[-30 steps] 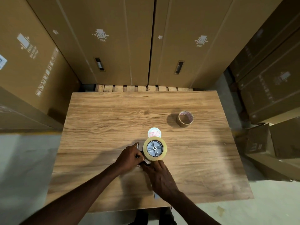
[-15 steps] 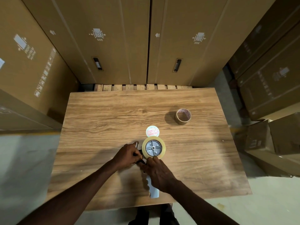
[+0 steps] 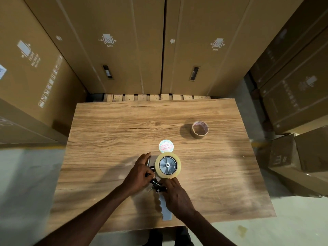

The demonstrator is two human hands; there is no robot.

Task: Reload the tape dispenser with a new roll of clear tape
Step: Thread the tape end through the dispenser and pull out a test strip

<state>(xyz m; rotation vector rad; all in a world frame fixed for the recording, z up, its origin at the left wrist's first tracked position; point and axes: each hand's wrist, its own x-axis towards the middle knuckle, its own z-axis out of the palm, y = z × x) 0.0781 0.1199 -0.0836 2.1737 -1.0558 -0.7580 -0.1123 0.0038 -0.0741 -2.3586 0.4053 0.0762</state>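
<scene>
Setting: cardboard cartons [image 3: 124, 50] wall in a wood-grain counter [image 3: 115, 125] on three sides.
Left hand [image 3: 140, 172]: curled around the dark front frame of the tape dispenser [image 3: 156, 183]; fingertips spread toward 12 o'clock, so it looks like a loose steadying hold rather than a hard clamp.
Right hand [image 3: 175, 194]: fingers bent down onto the dispenser where frame meets handle; whether they pinch a tape end I cannot tell.
Dispenser: lies flat on its side near the counter's front edge, grey handle [image 3: 166, 210] pointing to 6 o'clock, toward the person.
New roll [image 3: 168, 165]: clear tape already seated on the grey hub, at 12 o'clock from the right hand and 3 o'clock from the left, touching both.
Key relation: long axis runs 6 to 12 o'clock; the left hand is nearer the front guide, so threading the tape end probably falls there.
Round label [image 3: 166, 146]: flat on the counter just beyond the roll.
Empty core [image 3: 200, 129]: at 2 o'clock, well apart.
</scene>
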